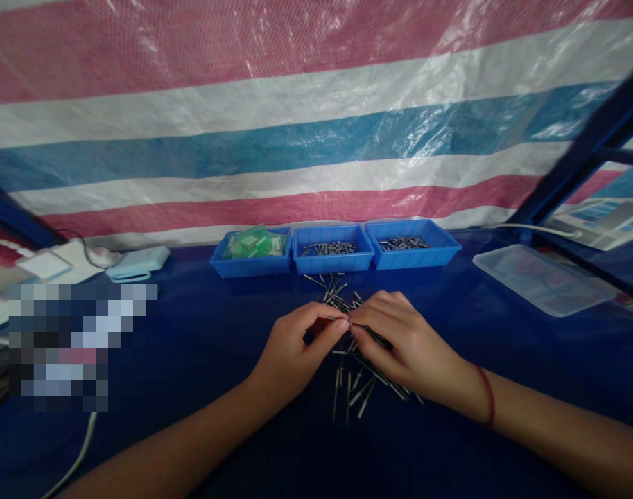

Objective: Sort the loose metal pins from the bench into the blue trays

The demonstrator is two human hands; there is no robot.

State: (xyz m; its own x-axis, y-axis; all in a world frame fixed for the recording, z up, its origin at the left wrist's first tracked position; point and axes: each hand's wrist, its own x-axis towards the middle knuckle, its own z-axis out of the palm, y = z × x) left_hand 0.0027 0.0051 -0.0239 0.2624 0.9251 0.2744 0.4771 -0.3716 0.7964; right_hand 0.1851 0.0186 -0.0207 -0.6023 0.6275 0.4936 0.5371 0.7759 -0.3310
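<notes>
A loose pile of metal blind rivets [365, 388] lies on the dark blue table below and between my hands. My left hand [300, 343] is closed in a pinch, thumb against forefinger, on a thin rivet whose end barely shows at the fingertips. Right beside those fingertips, my right hand [407, 339] is also closed, its thumb and fingers on a slim rivet above the pile. The fingers of both hands almost meet, and they cover most of what they hold. A red band circles the right wrist.
Along the back stand three blue bins: the left bin [251, 266] has green plastic packets [256, 242], the middle bin [334, 263] and right bin [417, 259] have rivets. A clear plastic lid [545, 281] lies right. A light-blue case [138, 262] and white cable [84, 447] are left.
</notes>
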